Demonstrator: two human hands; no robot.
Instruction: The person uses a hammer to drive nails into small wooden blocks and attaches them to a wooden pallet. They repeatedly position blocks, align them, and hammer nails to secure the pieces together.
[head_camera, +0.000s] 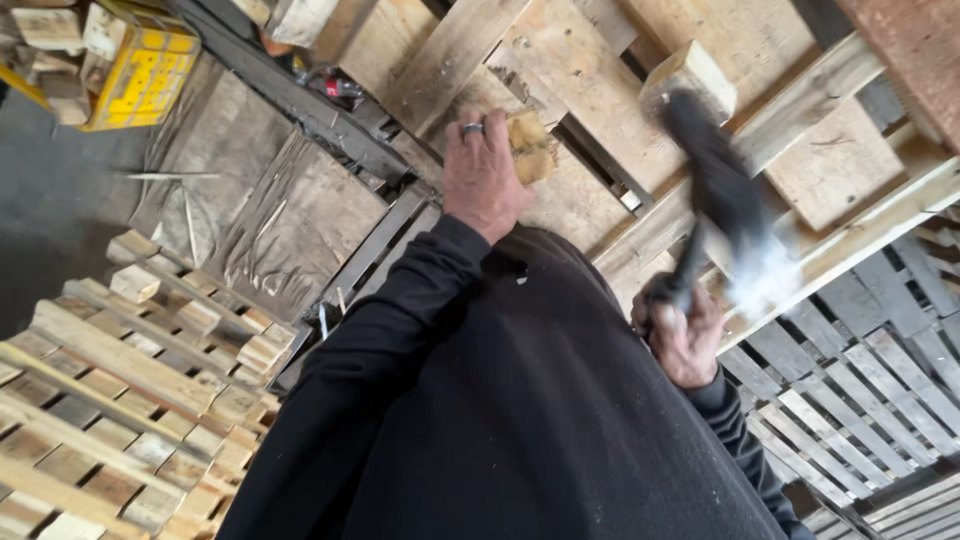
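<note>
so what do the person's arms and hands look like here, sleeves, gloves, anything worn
Both arms are covered by long black sleeves of a loose sweatshirt-type top, ending at the wrists. Both hands are bare, with no gloves. The left hand wears a silver-coloured ring on one finger. The right hand shows no ring or watch that can be made out, though it is partly blurred.

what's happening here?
A person in a black top stands over a wooden pallet. The left hand grips a small wood block against the pallet boards. The right hand holds a dark tool, blurred with motion, probably a hammer, raised over the boards near a second block. Stacked pallets sit to the left in the picture, more to the lower right, and a yellow crate at top left.
</note>
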